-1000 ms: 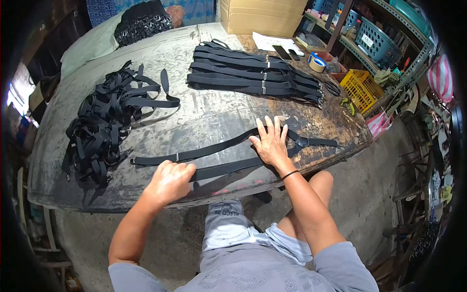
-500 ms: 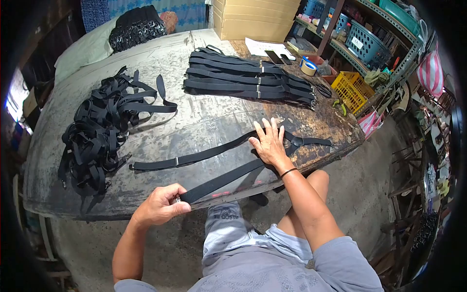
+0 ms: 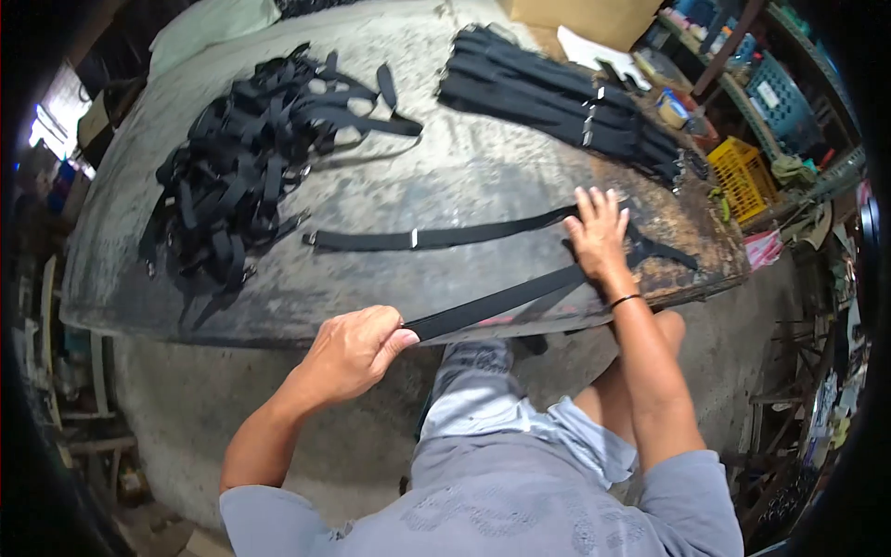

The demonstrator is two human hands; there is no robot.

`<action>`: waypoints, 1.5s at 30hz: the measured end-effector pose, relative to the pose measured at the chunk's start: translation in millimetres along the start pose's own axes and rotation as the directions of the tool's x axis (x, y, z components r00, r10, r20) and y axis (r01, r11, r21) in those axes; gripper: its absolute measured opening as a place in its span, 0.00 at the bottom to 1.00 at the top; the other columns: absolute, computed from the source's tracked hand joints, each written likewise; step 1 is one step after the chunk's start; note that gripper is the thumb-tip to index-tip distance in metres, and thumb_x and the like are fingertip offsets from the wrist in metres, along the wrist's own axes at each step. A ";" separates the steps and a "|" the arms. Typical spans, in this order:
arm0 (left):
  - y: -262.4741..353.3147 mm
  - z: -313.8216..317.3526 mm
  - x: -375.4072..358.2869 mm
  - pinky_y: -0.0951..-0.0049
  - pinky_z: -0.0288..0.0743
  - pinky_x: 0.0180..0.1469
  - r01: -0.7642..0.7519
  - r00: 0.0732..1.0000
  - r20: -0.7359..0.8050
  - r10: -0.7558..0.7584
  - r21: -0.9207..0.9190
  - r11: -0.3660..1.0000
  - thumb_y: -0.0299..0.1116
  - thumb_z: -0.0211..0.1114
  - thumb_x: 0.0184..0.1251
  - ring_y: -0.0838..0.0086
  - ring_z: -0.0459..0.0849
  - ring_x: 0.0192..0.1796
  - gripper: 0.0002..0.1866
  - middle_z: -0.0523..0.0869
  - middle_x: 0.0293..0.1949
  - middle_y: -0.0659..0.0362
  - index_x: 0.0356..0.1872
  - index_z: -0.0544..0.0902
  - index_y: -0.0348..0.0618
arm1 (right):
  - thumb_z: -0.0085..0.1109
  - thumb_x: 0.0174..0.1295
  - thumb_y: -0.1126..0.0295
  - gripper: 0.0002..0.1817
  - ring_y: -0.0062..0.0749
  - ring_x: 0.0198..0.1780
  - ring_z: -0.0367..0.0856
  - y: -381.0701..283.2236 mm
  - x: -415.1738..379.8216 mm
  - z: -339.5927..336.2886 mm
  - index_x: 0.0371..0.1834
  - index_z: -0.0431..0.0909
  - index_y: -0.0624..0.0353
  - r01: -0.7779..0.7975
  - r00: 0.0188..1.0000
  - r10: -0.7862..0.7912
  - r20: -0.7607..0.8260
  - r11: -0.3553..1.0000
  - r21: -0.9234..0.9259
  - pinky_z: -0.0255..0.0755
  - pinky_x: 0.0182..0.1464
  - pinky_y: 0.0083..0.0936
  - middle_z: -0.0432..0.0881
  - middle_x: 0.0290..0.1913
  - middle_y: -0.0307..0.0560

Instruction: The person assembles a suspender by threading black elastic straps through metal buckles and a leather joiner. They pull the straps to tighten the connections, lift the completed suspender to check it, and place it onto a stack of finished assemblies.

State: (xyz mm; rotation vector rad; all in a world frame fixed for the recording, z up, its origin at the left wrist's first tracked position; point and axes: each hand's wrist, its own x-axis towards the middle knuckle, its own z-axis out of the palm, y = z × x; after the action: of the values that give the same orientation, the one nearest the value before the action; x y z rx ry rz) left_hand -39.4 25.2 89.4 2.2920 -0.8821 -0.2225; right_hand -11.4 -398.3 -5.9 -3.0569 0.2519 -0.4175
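A pair of black suspenders (image 3: 501,302) lies partly on the worn table (image 3: 455,176). My left hand (image 3: 355,348) is closed around the end of one strap at the table's front edge, hiding that end. This strap runs taut up to my right hand (image 3: 599,234), which presses flat with fingers spread over the suspenders near where the straps join. The other strap, with a metal slider (image 3: 414,239), lies nearly straight across the tabletop, its clip end to the left. Past my right hand, the short back strap (image 3: 670,252) points right.
A tangled heap of black suspenders (image 3: 269,153) covers the table's left. Toward the back right lies a neat stack of suspenders (image 3: 520,88). Beyond are a cardboard box (image 3: 594,20), tape roll (image 3: 672,110), yellow crate (image 3: 741,176) and shelving with a blue basket (image 3: 784,102).
My left hand has turned, knuckles up, and its fingers now cover the strap's end and metal piece. My right hand stays flat on the suspenders. The whole view has shifted and tilted.
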 end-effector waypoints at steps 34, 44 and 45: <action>-53.3 38.0 111.6 0.55 0.75 0.52 -0.108 0.955 -0.196 0.222 0.467 0.877 0.29 0.72 0.57 0.50 0.81 0.51 0.17 0.83 0.46 0.49 0.48 0.82 0.38 | 0.55 0.71 0.67 0.13 0.43 0.53 0.83 160.5 -50.3 -61.6 0.49 0.84 0.62 -0.025 0.914 0.224 -0.338 0.863 0.504 0.73 0.58 0.33 0.85 0.48 0.53; -50.1 13.5 131.8 0.58 0.73 0.40 0.120 0.993 -0.048 -0.111 0.275 0.954 0.38 0.67 0.69 0.55 0.81 0.38 0.12 0.81 0.35 0.51 0.44 0.78 0.43 | 0.59 0.70 0.74 0.08 0.19 0.34 0.76 21.1 -32.9 -84.9 0.46 0.85 0.61 0.097 0.970 0.129 -0.205 0.568 0.818 0.72 0.39 0.17 0.82 0.37 0.38; -39.2 6.8 133.6 0.60 0.73 0.38 0.204 0.979 -0.020 -0.204 0.196 0.959 0.38 0.63 0.73 0.60 0.81 0.33 0.11 0.82 0.32 0.53 0.46 0.78 0.43 | 0.60 0.69 0.73 0.07 0.22 0.35 0.79 -0.6 -29.1 -88.5 0.46 0.85 0.60 0.084 0.983 0.094 -0.160 0.543 0.835 0.74 0.40 0.19 0.83 0.38 0.41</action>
State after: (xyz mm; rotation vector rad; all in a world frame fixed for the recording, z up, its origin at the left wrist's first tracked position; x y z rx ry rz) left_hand 80.2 -43.3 69.1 2.5709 -0.6932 -0.2333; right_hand -62.8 -394.9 71.7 -2.0415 0.0288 -0.6051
